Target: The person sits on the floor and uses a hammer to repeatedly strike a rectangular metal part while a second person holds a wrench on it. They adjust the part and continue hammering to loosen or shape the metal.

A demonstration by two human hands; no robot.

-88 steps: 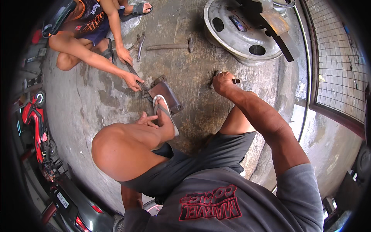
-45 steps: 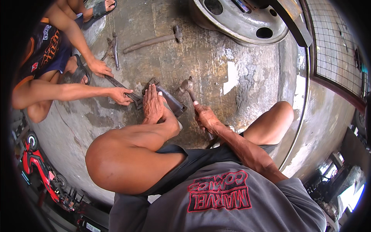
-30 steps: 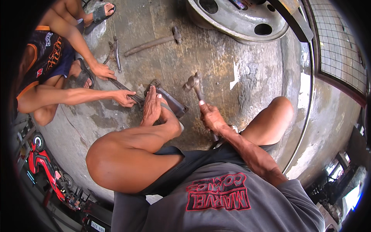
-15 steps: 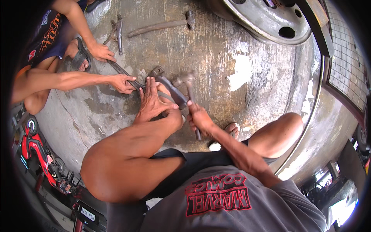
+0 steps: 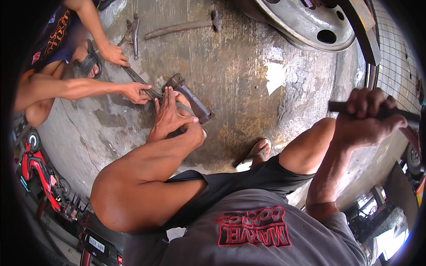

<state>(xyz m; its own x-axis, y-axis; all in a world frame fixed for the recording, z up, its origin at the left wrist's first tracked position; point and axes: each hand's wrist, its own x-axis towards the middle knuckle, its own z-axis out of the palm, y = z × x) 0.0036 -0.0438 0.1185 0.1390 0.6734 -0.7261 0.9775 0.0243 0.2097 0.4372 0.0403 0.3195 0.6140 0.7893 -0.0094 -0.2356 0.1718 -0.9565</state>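
Observation:
My right hand (image 5: 370,113) is raised at the right, its fingers wrapped round the handle of a hammer (image 5: 339,107); the hammer's head is out of sight. On the floor in front of me lies a dark metal bracket (image 5: 195,101) with a lug at each end. My left hand (image 5: 168,116) reaches down beside it, fingers stretched out and thumb tip near the bracket's lower end. My sandalled foot (image 5: 183,101) is against the bracket's left side. A co-worker's two hands grip a long metal bar (image 5: 138,79), whose end meets my left fingertips.
A second hammer (image 5: 182,29) and a pliers-like tool (image 5: 135,36) lie on the concrete floor. A big steel wheel rim (image 5: 306,26) stands at the far right. The co-worker crouches at the left. A red motorcycle (image 5: 37,170) is behind, lower left.
My right hand has swung the hammer up and to the right, away from the bracket. The left hand and the co-worker's hands have stayed nearly in place.

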